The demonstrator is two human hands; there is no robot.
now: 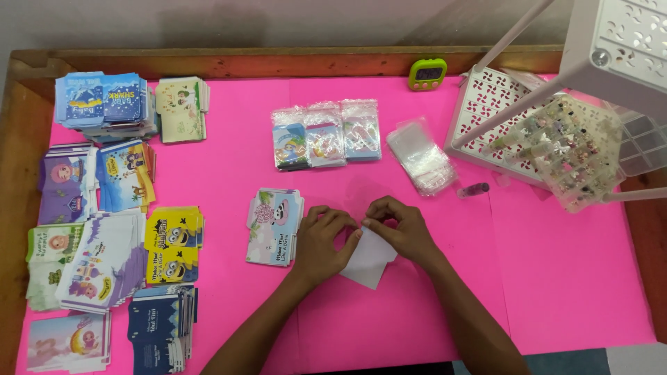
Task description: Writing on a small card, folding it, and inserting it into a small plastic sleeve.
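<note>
Hands (365,235) pinching white card (369,260) (panda card stack (274,226) beside, bagged packs (326,135) beyond)

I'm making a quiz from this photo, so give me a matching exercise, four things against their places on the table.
Things:
1. timer
2. white card
3. filled zip bags
4. panda cards

Places:
A. held between both hands
B. just beside the left hand
C. at the table's far edge, on the wooden rim
D. mid-table, beyond the hands, left of the empty bags

Pairs: 1-C, 2-A, 3-D, 4-B. The right hand pinches the card's top edge.
</note>
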